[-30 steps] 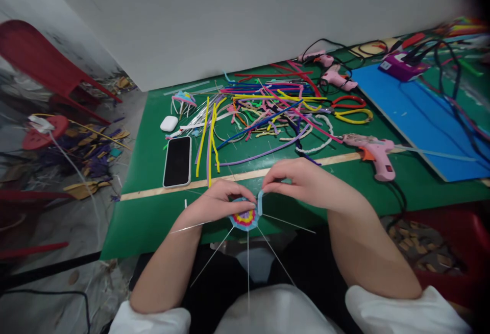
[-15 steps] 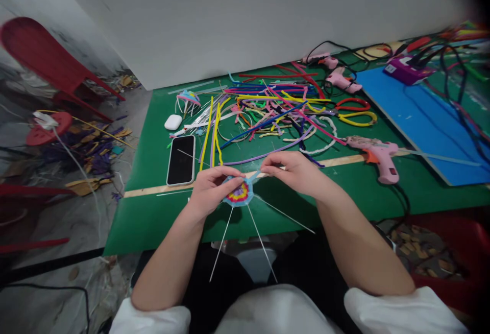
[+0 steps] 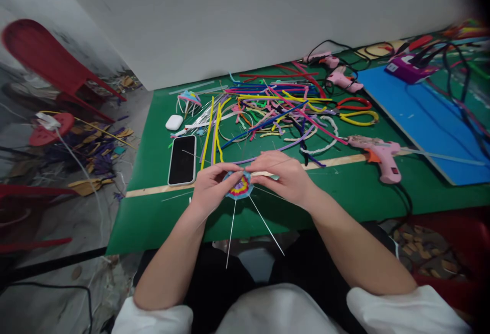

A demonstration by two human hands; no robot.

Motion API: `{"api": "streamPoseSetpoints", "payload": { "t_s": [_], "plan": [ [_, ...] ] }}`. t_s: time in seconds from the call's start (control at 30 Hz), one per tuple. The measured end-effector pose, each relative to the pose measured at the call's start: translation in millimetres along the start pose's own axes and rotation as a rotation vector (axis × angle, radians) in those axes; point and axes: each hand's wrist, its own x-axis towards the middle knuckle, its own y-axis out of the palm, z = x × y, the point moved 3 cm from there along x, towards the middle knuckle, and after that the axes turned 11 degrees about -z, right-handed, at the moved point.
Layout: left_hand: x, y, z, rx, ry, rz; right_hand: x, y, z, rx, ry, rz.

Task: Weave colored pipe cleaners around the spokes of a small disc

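Note:
A small round woven disc with pink, yellow and purple rings and a light blue rim sits between my hands above the green table's near edge. Thin white spokes stick out of it toward me. My left hand pinches the disc's left side. My right hand is closed at the disc's right side, its fingertips on a light blue pipe cleaner strand at the rim.
A heap of coloured pipe cleaners covers the table's middle. A phone and white earbud case lie left. Pink glue guns rest at right, beside a blue board. Red chairs stand on the littered floor.
Both hands and the disc rose and moved away from me over the table. My right hand closed in against the disc, and the spokes turned.

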Motion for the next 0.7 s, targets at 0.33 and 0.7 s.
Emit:
{"api": "streamPoseSetpoints", "payload": {
  "t_s": [0.33, 0.7],
  "plan": [
    [-5, -1, -5, 0.1, 0.184, -0.069, 0, 11, 4, 0.082, 0.081, -0.137],
    [-4, -4, -2, 0.145, 0.204, -0.208, -3, 19, -8, 0.406, 0.455, -0.012]
  ]
}}
